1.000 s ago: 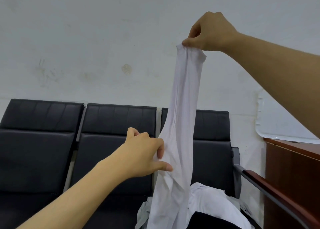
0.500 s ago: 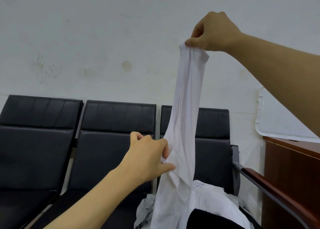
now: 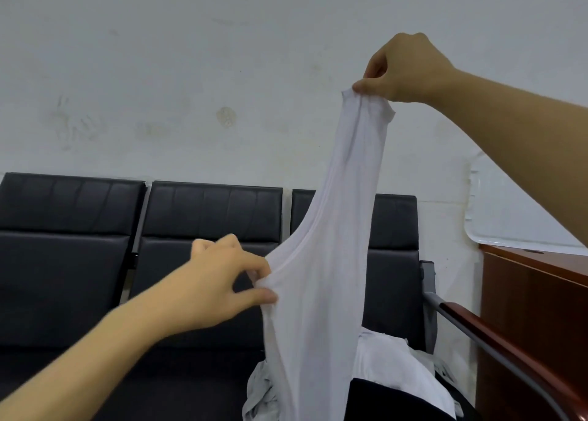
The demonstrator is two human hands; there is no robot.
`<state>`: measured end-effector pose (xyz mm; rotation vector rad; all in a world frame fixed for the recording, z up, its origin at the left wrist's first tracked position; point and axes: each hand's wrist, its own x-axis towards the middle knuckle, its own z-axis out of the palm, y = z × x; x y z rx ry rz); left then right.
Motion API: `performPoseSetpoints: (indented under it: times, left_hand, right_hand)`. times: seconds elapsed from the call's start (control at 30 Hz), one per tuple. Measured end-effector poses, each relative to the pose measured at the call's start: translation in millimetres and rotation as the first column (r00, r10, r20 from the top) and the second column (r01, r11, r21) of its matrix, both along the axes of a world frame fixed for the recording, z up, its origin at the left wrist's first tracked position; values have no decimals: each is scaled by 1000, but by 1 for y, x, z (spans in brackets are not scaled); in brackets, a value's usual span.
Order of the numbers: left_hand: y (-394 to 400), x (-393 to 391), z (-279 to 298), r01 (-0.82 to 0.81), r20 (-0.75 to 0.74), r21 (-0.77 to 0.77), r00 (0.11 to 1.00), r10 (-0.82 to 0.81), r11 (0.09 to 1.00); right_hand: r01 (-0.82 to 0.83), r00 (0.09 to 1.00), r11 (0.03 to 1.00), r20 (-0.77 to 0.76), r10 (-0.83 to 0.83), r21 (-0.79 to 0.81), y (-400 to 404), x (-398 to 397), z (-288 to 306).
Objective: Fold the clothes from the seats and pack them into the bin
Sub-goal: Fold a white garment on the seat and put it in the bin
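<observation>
Above the seats (image 3: 203,261), right hand (image 3: 404,70) pinches the white garment (image 3: 321,277) top, arm raised; left hand (image 3: 219,280) pinches its side edge.

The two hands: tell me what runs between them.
In the head view, the white garment stretches from the right hand down to the left hand.
</observation>
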<state>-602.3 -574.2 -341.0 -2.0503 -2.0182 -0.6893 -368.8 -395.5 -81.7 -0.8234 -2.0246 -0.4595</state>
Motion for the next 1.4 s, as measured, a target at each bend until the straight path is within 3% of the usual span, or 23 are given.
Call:
performPoseSetpoints:
  times: [0.23, 0.37, 0.5, 0.67, 0.83, 1.13, 1.27, 1.4]
  left_hand:
    - [-31, -23, 25, 165, 233, 103, 955, -185, 981]
    - [-35, -13, 34, 366, 444, 67, 822, -357, 928]
    - [-27, -6, 37, 443, 536, 81, 735, -414, 893]
    - [-10, -7, 39, 534, 651, 141, 585, -484, 834]
    - [2, -13, 38, 626, 774, 235, 342, -533, 744]
    - [32, -29, 2, 686, 844, 253, 188, -502, 682]
    - [53, -37, -16, 645, 851, 244, 215, -479, 724]
    - [70, -47, -31, 566, 811, 226, 342, -475, 793]
  right_hand:
    - [14, 1000, 1000, -14, -15, -25, 22, 13, -15]
    - [73, 997, 997, 0, -73, -20, 34, 13, -25]
    - [188, 982, 980, 8, -188, -61, 46, 6, -49]
    - [300, 949, 930, 167, -268, -213, 75, -21, -124]
    - [243, 957, 892, 243, -157, -381, 106, -43, -198]
    - [-66, 970, 717, 123, 209, -694, 122, -98, -296]
    - [-184, 961, 625, -4, 277, -759, 119, -114, -334]
    - [-276, 932, 494, -104, 347, -824, 121, -120, -371]
